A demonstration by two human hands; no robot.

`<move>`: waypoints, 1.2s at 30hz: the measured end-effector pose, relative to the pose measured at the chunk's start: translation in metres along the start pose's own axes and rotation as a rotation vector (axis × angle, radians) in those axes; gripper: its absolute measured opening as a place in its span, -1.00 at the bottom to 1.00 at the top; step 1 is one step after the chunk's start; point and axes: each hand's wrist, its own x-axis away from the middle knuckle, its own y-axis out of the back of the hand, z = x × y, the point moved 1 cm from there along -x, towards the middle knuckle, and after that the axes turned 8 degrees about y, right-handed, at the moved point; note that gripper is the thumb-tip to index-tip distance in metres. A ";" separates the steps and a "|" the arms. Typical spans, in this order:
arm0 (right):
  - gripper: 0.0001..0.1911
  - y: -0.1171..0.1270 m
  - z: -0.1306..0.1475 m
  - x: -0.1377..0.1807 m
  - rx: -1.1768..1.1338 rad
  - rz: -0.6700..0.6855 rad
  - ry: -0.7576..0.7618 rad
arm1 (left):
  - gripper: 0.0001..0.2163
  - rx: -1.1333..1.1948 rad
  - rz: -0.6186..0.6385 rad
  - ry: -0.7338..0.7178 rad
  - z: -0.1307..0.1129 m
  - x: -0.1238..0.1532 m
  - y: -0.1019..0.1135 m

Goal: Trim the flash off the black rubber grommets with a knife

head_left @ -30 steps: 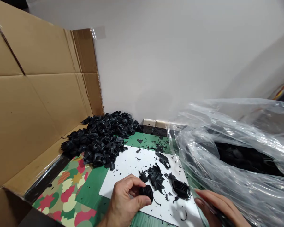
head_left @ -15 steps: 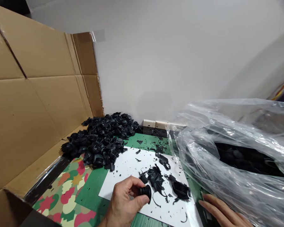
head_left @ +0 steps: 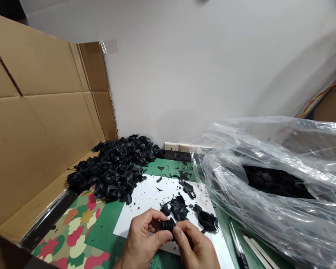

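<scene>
Low in the middle of the head view, a small black ribbed rubber bellows (head_left: 168, 225) is held above the white sheet (head_left: 145, 200). My left hand (head_left: 144, 237) grips it between thumb and fingers from the left. From the right, my right hand (head_left: 194, 243) pinches its near end, so the fingertips of both hands almost meet and cover part of it. Just beyond my hands lies a heap of torn black rubber scraps (head_left: 179, 207). Another ribbed black piece with ragged flash (head_left: 207, 220) rests on the sheet, right of the heap.
A large pile of black ribbed pieces (head_left: 112, 172) stands at the left, against a cardboard wall (head_left: 50, 123). At the right, a clear plastic bag (head_left: 224, 179) holds more black parts. A slim metal tool (head_left: 238, 244) and pale strips (head_left: 259, 246) lie beside the sheet.
My right hand has moved left from beside the bag and taken hold of the bellows. The slim tool and pale strips now show at the right. The view has shifted slightly.
</scene>
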 end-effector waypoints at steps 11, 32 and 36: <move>-0.47 -0.004 -0.009 -0.003 -0.471 -0.038 -0.326 | -0.83 0.040 0.000 -0.022 -0.002 -0.002 -0.002; -0.49 -0.006 -0.007 -0.005 -0.322 -0.016 -0.185 | -0.78 0.075 0.106 -0.017 0.003 -0.003 0.001; -0.48 -0.006 -0.009 -0.006 -0.317 -0.020 -0.190 | -0.74 0.062 0.083 -0.004 0.002 -0.002 0.001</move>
